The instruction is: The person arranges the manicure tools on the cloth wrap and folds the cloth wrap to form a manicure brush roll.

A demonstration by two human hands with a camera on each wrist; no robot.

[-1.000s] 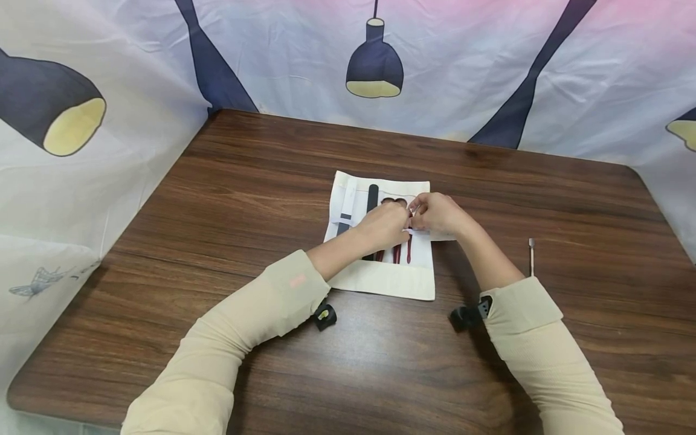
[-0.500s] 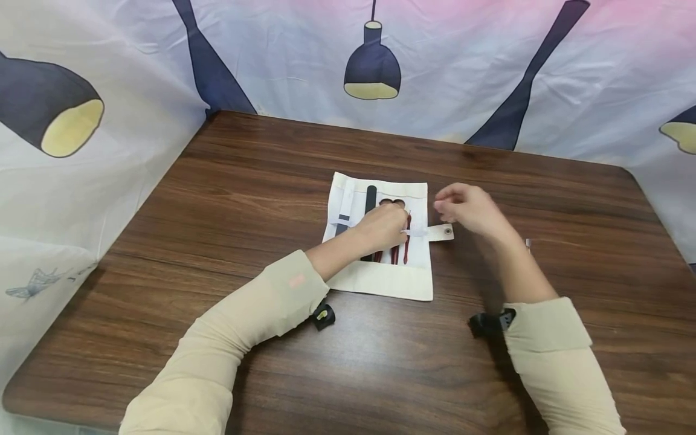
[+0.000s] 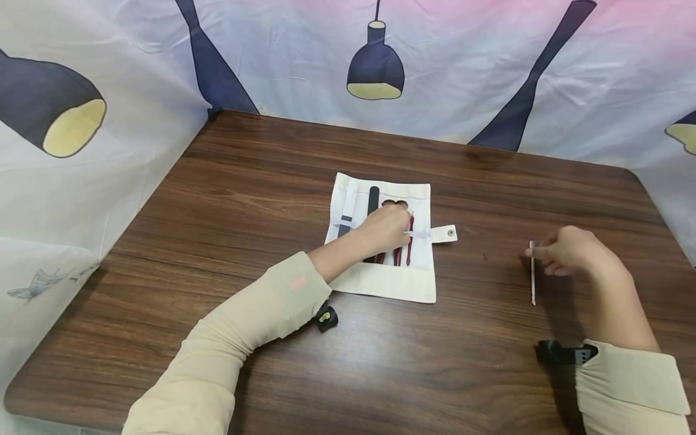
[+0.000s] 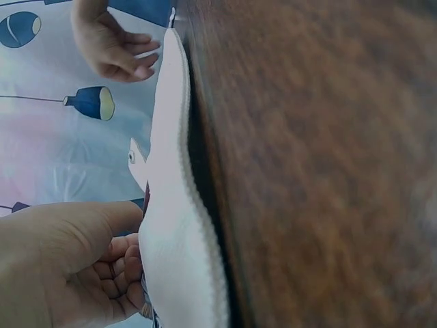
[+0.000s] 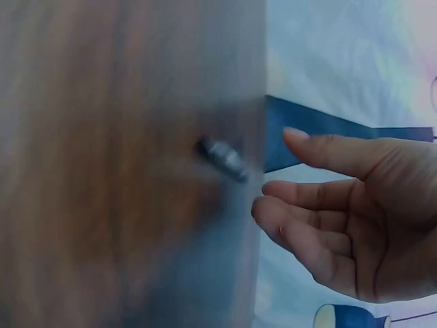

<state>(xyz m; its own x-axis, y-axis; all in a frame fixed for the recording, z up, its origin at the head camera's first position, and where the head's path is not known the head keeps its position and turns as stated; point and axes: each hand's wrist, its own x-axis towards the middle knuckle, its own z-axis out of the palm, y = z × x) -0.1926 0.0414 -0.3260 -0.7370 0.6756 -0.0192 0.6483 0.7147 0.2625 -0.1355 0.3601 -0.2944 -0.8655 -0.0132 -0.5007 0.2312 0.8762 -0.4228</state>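
A white fabric tool roll [image 3: 380,287] lies unfolded mid-table in the head view. My left hand [image 3: 383,228] rests over its middle, fingers curled, thumb and fingertips pinching at the white elastic band [image 3: 420,234]. Beside them a slim red tool [image 3: 410,251] sits under that band. Part of a red tool with two dark loops [image 3: 402,204] is covered by this hand. To the right, my right hand [image 3: 576,251] reaches over a thin metal stick tool [image 3: 533,284] with a broad flat tip. Its thumb and fingers stand apart in the right wrist view, near the tool [image 5: 225,160].
A black file [image 3: 373,199] and a white-and-grey file [image 3: 348,202] are tucked in the roll's left side. A snap tab [image 3: 444,234] sticks out from its right edge. The brown wooden table [image 3: 244,181] ends at a printed curtain [image 3: 304,60].
My right hand has let go at the roll's right side and moved right and nearer, over the thin metal tool. The snap tab is uncovered. My left hand has stayed put.
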